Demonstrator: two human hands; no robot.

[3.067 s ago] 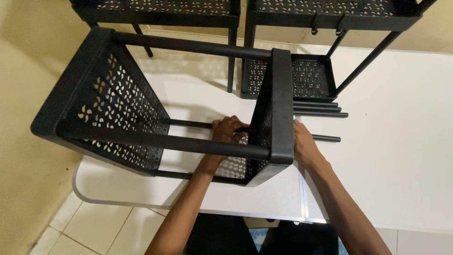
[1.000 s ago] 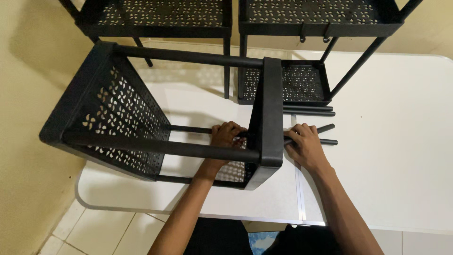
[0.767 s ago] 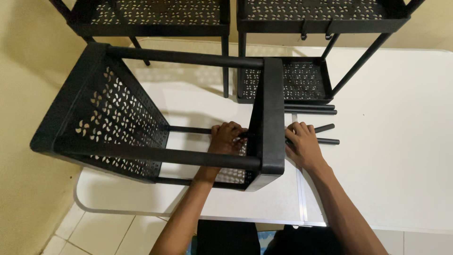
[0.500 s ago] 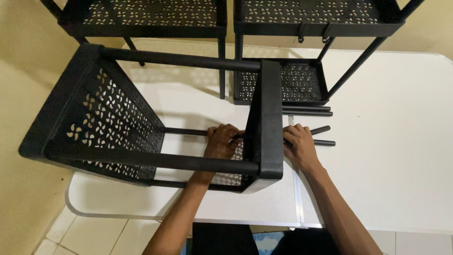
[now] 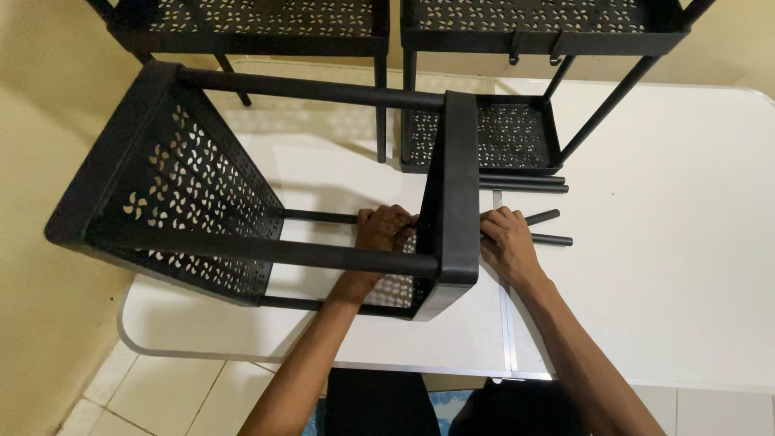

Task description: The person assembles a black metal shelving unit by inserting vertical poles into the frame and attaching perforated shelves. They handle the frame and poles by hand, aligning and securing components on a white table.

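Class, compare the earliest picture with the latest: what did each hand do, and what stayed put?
The right hand, earlier flat against the tray, has taken hold of a black rod beside it, now angled. The left hand stays gripping inside the rack; the other rods lie unmoved.

1. This looks like a room in a home, not a workshop.
2. A white folding table [image 5: 662,242] with rounded corners stands pushed against a plain cream-yellow painted wall [image 5: 48,89].
3. White floor tiles [image 5: 153,396] show below the table's near left corner.
4. Black perforated household shelf racks [image 5: 250,24] stand along the table's far edge.
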